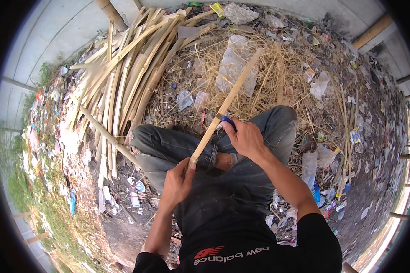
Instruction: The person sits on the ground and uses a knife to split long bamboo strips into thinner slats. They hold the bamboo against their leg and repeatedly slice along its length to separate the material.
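A long split bamboo strip point(233, 94) slants up and away over my crossed legs. Its near end is pinched in my left hand point(176, 183), fingers closed around it. My right hand point(247, 140) grips the blue handle of a small knife point(226, 121), whose short dark blade rests against the strip about midway along. Most of the handle is covered by my fingers. Past the strip's far end lie a crumpled clear plastic sheet point(230, 63) and a spread of straw-like shavings point(271, 77).
At the far left, a big pile of split bamboo strips point(123, 86) leans near my knee, with one round pole point(107, 134) jutting toward me. Thinner strips point(345, 132) lie at right. Litter covers the ground; pale wall panels point(50, 34) stand behind.
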Available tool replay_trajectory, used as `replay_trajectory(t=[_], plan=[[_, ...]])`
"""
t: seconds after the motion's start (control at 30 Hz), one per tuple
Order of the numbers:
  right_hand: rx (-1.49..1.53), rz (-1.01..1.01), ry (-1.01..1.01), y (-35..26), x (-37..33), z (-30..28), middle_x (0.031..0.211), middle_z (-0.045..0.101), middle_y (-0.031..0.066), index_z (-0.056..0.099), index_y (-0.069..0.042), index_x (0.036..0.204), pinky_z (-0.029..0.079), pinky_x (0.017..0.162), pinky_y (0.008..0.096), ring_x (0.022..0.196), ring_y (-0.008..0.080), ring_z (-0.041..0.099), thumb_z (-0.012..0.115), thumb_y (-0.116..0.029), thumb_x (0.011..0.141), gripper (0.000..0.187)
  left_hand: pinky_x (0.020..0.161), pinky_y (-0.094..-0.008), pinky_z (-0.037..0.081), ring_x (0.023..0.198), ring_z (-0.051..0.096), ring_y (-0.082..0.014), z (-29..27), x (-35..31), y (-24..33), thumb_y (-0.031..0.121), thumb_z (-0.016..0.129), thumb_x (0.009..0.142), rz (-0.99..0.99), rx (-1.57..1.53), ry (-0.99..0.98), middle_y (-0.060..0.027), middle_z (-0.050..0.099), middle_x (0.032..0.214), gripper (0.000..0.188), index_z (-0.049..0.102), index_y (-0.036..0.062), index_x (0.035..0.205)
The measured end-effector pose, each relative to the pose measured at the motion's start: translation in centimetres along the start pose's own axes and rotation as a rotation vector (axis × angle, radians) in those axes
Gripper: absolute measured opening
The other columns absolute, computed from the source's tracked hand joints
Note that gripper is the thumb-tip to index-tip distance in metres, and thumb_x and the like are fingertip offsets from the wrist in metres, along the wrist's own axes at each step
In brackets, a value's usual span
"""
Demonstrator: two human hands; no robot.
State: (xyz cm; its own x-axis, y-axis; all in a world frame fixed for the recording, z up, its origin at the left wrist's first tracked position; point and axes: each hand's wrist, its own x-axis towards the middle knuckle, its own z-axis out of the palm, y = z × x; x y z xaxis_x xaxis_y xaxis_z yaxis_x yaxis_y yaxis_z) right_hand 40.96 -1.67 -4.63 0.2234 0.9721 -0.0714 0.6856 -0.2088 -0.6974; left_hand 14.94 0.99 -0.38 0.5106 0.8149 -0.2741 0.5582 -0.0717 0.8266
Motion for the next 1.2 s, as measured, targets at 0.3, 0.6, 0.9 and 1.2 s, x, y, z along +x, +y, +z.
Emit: replay_trajectory(t=[0.3,0.6,0.9,1.2], plan=[[-0.129,-0.3,-0.149,-1.8,-2.8,2.6,0.063,0.068,0.017,0.067,-0.006,0.084,0.055,0.054,0.0511,0.058,0.0405,0.069,0.056,-0.062,0.103,0.06,0.065,-0.0388,0.047,0.065,0.059,-0.0257,0.4,0.2,0.0,0.023,0.057,0.11,0.022,-0.051,-0.008,-0.0167,0.061,0.074,0.033,0.064,-0.0039,0.127],[-0.227,-0.203,0.135,-0.6,2.0,0.3,0.063,0.066,0.0197,0.068,-0.005,0.086,0.056,0.061,0.052,0.063,0.042,0.07,0.052,-0.063,0.104,0.063,0.066,-0.0453,0.05,0.074,0.067,-0.0436,-1.5,2.7,1.3,0.024,0.06,0.108,0.149,0.171,0.073,-0.0223,0.066,0.08,0.034,0.063,-0.0029,0.128],[0.019,0.177,0.446,10.2,3.0,-8.9,0.059,0.055,0.0213,0.064,0.003,0.075,0.044,0.058,0.0481,0.056,0.039,0.056,0.051,-0.055,0.109,0.068,0.061,-0.0402,0.048,0.06,0.063,-0.0308,-1.9,-2.5,-1.7,0.025,0.063,0.107,-0.021,0.056,0.046,-0.0182,0.062,0.069,0.033,0.066,-0.0042,0.123],[-0.01,-0.155,0.026,0.0,-0.5,-0.1,0.064,0.067,0.0213,0.068,-0.001,0.086,0.054,0.061,0.0523,0.064,0.0443,0.069,0.059,-0.052,0.104,0.054,0.063,-0.0387,0.047,0.06,0.057,-0.0287,-1.9,0.6,0.2,0.024,0.062,0.107,0.062,0.012,0.061,-0.0168,0.06,0.071,0.032,0.065,-0.0039,0.124]])
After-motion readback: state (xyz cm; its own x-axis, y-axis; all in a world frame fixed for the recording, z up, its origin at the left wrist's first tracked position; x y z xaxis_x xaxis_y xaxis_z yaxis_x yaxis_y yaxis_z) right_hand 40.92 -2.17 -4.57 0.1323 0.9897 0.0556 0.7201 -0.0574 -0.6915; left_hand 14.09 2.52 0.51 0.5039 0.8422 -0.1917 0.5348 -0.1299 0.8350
